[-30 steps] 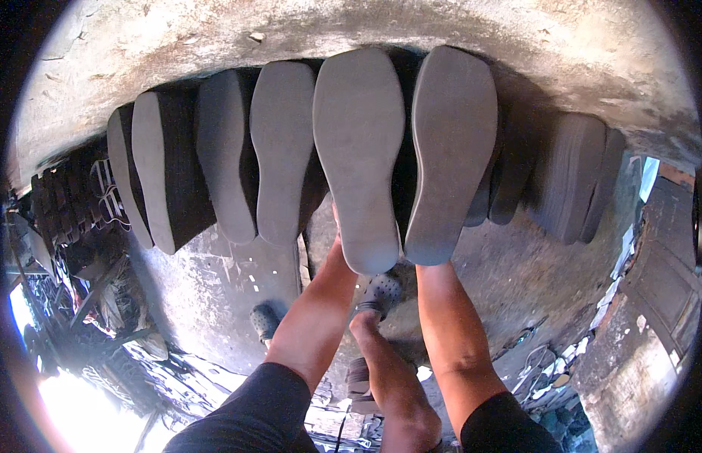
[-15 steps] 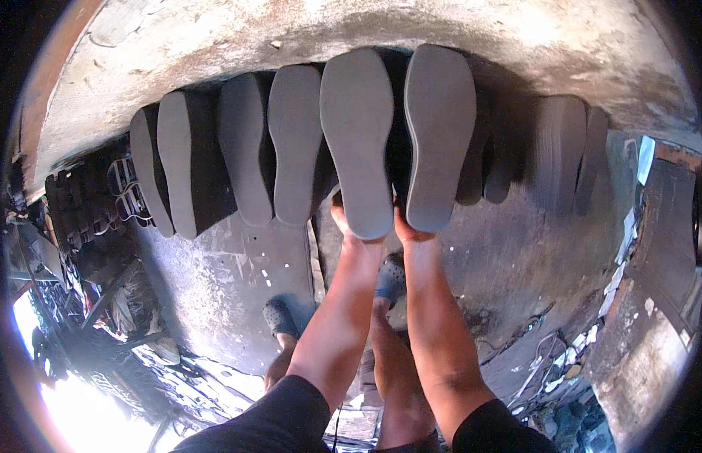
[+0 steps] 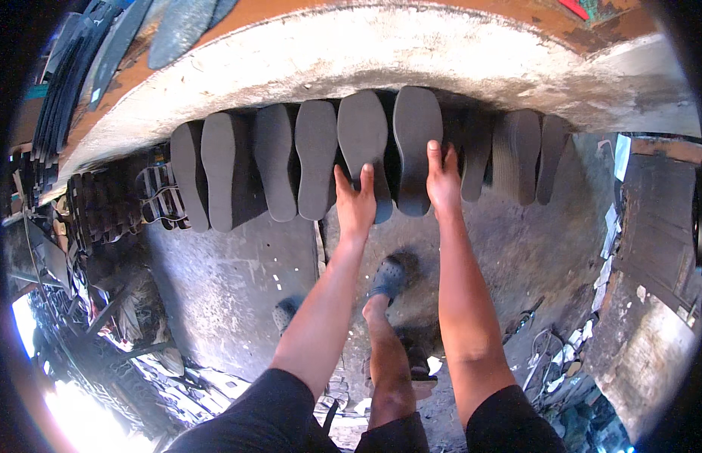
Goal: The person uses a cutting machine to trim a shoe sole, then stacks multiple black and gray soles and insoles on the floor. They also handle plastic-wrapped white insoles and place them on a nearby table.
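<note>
Several dark grey shoe-sole stacks stand on end in a curved row against a pale wall, their flat sole faces toward me. My left hand (image 3: 356, 204) lies over the lower part of one sole stack (image 3: 364, 124), its thumb and a finger stretched out and apart; the other fingers are hidden. Against the right edge of the neighbouring sole stack (image 3: 417, 136) rests my right hand (image 3: 444, 180), with its thumb and a finger pointing up and slightly apart. More soles (image 3: 315, 158) stand to the left, and a ridged-sided stack (image 3: 517, 155) is at the right.
Dark strips (image 3: 71, 98) and loose flat soles (image 3: 183, 34) lie on the ledge at the upper left. Strapped footwear (image 3: 166, 192) stands left of the row. My clog (image 3: 388, 278) is on the stained floor (image 3: 237, 264). Scraps (image 3: 570, 355) litter the lower right.
My view has shifted so the ledge above the wall shows. Both hands have moved from the stacks' lower ends up onto their faces and sides, and sit farther apart.
</note>
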The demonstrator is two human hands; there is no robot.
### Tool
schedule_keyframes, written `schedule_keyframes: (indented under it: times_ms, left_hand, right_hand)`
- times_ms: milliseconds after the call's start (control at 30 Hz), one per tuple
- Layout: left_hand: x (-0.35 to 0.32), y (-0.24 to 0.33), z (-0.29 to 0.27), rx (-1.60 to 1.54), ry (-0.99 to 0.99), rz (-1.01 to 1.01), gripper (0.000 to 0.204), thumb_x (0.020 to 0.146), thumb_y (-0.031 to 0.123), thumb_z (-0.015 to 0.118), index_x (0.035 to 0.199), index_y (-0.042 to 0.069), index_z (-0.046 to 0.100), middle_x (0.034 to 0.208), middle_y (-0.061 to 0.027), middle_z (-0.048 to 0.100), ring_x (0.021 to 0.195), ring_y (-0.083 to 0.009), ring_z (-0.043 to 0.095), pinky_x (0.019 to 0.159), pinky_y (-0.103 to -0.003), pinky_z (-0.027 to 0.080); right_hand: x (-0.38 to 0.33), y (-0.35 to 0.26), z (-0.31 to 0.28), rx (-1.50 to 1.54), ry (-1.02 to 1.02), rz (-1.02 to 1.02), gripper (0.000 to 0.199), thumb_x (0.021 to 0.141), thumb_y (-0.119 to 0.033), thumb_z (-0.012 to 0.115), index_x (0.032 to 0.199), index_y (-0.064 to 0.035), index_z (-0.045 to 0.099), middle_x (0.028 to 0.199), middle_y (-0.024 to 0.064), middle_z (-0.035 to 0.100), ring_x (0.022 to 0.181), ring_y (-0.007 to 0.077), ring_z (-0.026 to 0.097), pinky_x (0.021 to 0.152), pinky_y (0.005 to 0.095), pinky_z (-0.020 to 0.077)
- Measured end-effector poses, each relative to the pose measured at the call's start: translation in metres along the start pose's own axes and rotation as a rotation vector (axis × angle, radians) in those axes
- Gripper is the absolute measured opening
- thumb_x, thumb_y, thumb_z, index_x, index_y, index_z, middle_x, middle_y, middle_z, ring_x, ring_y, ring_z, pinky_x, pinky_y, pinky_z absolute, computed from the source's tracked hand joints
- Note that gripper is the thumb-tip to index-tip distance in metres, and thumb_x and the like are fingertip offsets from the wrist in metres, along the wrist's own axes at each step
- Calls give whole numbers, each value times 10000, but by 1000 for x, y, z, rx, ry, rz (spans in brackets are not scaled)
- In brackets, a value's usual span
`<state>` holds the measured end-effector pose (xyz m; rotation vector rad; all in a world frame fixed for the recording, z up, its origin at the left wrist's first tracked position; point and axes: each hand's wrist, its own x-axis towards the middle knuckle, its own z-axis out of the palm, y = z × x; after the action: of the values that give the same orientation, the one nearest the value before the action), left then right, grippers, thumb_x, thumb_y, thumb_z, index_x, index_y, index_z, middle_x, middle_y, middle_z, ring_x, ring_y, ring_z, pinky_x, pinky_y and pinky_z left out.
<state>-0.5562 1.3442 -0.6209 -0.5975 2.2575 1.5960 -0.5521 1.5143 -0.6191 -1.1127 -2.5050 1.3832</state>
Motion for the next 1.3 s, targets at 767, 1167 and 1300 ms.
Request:
schedule_keyframes:
  times_ms: [767,1167,1300]
  left_hand:
    - [-98,11,-188,507,-555,-132,751,974,597,560,1472,37,508,1412,-194,603,1334,-336,562,1099,-381,439]
    - [-456,-217,-693,964,-327,-575,547,1001,496,464,1314,88,649,1346,-244,624,1261,-387,593,1072,-463,462]
    - [-532,-260,-773,725,-28,-506,669,958,551,552,1302,-16,638,1312,-258,641,1254,-411,590,1065,-465,461]
  right_hand:
    - [-92,17,-91,-109,-364,70,677,1012,-601,490,1287,2,630,1221,242,688,1215,408,623,1019,428,466]
    - [-363,-18,-257,-777,-611,175,696,918,-609,595,1141,41,703,1182,297,669,1164,446,620,958,507,491]
    - [-411,-89,-193,-703,-547,107,512,906,-467,689,1047,23,734,1099,269,708,1070,456,655,921,509,501]
